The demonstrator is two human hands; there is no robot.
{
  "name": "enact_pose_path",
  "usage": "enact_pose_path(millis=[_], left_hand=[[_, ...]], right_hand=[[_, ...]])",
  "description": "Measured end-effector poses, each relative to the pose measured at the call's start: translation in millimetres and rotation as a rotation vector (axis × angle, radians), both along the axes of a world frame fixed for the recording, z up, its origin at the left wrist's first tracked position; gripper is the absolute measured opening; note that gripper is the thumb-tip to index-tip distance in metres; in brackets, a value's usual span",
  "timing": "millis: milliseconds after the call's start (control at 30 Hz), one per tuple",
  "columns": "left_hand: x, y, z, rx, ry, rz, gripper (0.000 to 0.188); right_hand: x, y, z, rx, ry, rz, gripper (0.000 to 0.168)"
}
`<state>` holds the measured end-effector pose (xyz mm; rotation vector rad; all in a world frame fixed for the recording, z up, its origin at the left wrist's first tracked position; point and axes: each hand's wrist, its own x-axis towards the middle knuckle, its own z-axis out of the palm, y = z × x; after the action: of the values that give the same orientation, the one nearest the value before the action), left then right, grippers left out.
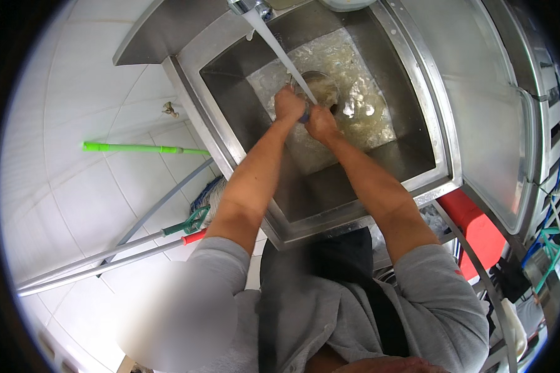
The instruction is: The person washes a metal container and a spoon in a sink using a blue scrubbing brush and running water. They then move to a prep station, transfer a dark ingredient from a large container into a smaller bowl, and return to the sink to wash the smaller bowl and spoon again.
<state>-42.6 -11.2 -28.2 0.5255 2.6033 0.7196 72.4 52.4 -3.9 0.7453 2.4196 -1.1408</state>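
Observation:
Both hands are over a deep stainless-steel sink (317,186). My left hand (289,103) is closed in a fist at the near-left side of a round, thin-rimmed utensil (324,86), perhaps a strainer or bowl. My right hand (321,122) is curled close beside it. Between the two fists shows a small blue part (304,116), apparently the utensil's handle; the fingers hide most of it. A stream of water (280,49) runs from the chrome faucet (249,7) down to the hands and utensil. Cloudy, rippling water (368,107) covers the sink's bottom.
Left of the sink, mop handles (121,261) and a green pole (135,148) lean near the white tiled wall (88,93). A mop head (210,198) hangs beside the sink. Translucent plastic lids (485,116) stand at right, above a red container (476,233). A pale container (347,3) sits at the back rim.

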Motion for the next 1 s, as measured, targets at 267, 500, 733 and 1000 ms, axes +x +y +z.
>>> enact_pose_path(millis=[267, 500, 733, 1000], left_hand=[[-2.4, 23.1, 65.0, 0.214, 0.094, -0.394, 0.024], [-9.4, 35.0, 74.5, 0.282, 0.110, -0.314, 0.012], [-8.5, 37.5, 103.5, 0.330, 0.125, -0.421, 0.014], [-10.3, 41.6, 91.1, 0.373, 0.264, -0.306, 0.014]], right_hand=[[23.7, 27.3, -44.6, 0.467, 0.130, 0.358, 0.041], [-9.3, 18.7, 45.3, -0.288, 0.131, -0.234, 0.052], [34.9, 57.1, -16.8, 0.634, 0.150, 0.396, 0.047], [5.7, 2.2, 56.8, -0.157, 0.128, -0.259, 0.040]])
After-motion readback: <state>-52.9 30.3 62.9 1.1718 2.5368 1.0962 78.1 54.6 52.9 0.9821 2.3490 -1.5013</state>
